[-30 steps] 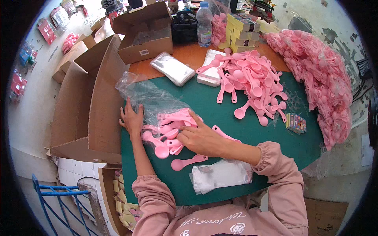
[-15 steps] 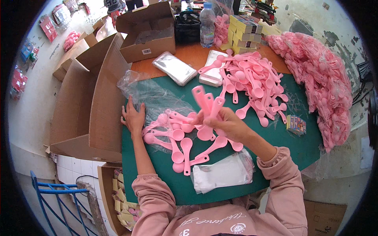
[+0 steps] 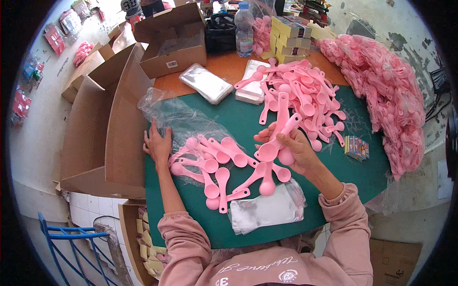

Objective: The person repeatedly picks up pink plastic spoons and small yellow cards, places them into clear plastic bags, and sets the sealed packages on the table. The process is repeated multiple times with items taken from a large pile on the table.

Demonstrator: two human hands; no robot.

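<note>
My right hand [image 3: 298, 150] grips several pink plastic measuring spoons [image 3: 268, 152] by their middles, their handles pointing up and away and one bowl hanging low. Fingers spread, my left hand [image 3: 158, 145] rests on the edge of a clear plastic bag [image 3: 176, 117]. Out of that bag's mouth a loose group of pink spoons [image 3: 222, 183] spills onto the green table top [image 3: 191, 224], between my hands. Just below my right hand lies a stack of clear plastic sleeves [image 3: 267, 209]. A bigger heap of pink spoons [image 3: 305, 93] sits beyond the right hand.
Cardboard boxes [image 3: 126, 124] stand along the left side. At the back are more sleeve packs [image 3: 207, 83], a water bottle [image 3: 244, 31] and stacked cards [image 3: 288, 38]. A large bag of pink spoons [image 3: 381, 95] lines the right edge, near a small card stack [image 3: 356, 148].
My right hand has moved right with its spoons and turned them, so the bowls now show below the handles. The left hand has stayed at the bag.
</note>
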